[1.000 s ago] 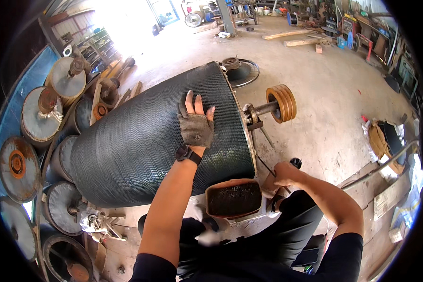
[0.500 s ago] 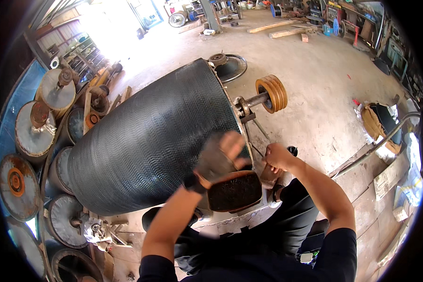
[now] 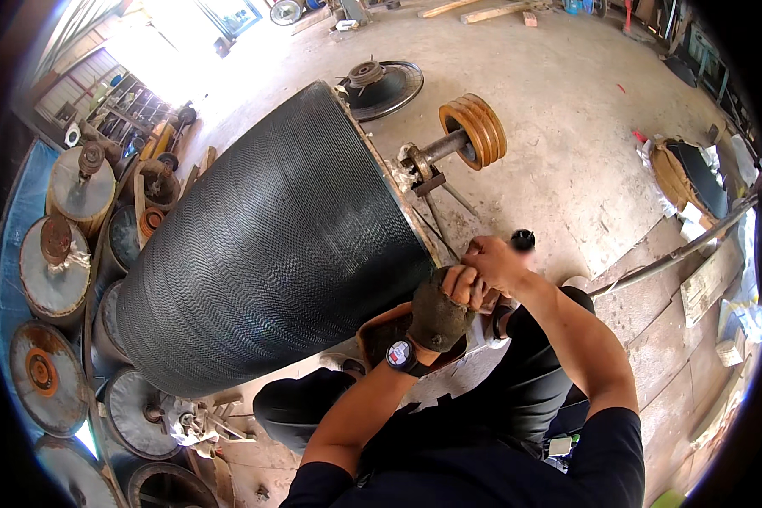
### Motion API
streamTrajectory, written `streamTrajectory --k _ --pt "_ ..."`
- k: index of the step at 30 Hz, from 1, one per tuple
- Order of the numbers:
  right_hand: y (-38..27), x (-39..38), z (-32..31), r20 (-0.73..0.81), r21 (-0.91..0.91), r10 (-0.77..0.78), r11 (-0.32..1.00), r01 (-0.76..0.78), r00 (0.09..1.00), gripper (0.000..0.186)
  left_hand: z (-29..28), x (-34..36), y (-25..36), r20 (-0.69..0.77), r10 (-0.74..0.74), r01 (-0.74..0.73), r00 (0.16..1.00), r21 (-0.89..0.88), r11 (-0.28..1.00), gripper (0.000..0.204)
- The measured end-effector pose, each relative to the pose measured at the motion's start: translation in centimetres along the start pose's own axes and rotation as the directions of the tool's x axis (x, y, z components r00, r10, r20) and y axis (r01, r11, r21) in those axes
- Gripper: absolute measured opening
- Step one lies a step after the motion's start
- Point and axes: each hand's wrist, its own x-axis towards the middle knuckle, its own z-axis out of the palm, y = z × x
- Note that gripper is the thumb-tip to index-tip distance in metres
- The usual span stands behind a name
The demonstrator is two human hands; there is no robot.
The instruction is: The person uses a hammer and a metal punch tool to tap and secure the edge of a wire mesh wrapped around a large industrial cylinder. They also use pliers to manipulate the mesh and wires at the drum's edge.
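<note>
A large drum (image 3: 262, 229) with a black, finely ridged surface lies on its side before me, its shaft ending in an orange grooved pulley (image 3: 474, 131). My left hand (image 3: 443, 313), in a dark fingerless glove, has its fingers curled by the drum's near right edge. Bare, my right hand (image 3: 495, 264) is pinched closed against the left fingertips. Whatever lies between the fingers is too small or hidden to make out. A thin dark strand runs from near the shaft bracket (image 3: 427, 182) toward the hands. Beneath my left wrist sits a brown-rimmed tray (image 3: 367, 339), partly covered by that arm.
Several drums with round grey ends (image 3: 46, 360) stand along the left. A black wheel-like disc (image 3: 381, 89) lies beyond the drum. On the right are a long metal pipe (image 3: 677, 254), a wooden board (image 3: 709, 284) and an opened brown wrapping (image 3: 684, 182).
My left hand, open and blurred over the drum and tray before, has moved right to meet my right hand. Its fingers have curled. The view has shifted, so the tray is now more covered.
</note>
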Motion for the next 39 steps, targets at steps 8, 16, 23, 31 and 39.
streamTrajectory --k 8,16,23,31,39 --pt "1.0 -2.9 2.7 -0.051 -0.433 -0.803 0.554 0.711 0.594 0.055 -2.8 1.6 0.6 -0.080 -0.208 0.203 0.975 -0.063 0.977 0.028" --pt "1.7 -2.8 5.9 -0.219 -0.502 -0.895 0.445 0.742 0.390 0.047 -6.4 2.9 1.0 -0.058 -0.451 0.390 0.891 -0.412 0.823 0.046" --pt "3.1 -5.2 5.2 -0.120 -0.630 -0.905 0.387 0.673 0.409 0.066 -6.8 3.7 1.2 0.128 -0.543 0.510 0.830 -0.568 0.646 0.050" --pt "5.2 -7.5 4.5 -0.133 -0.629 -0.908 0.387 0.674 0.397 0.068 -6.6 4.4 1.9 0.261 -0.559 0.608 0.787 -0.481 0.631 0.053" --pt "4.7 -9.5 3.7 -0.126 -0.694 -0.879 0.409 0.592 0.460 0.074 -5.2 3.9 1.4 0.415 -0.572 0.684 0.707 -0.605 0.407 0.054"
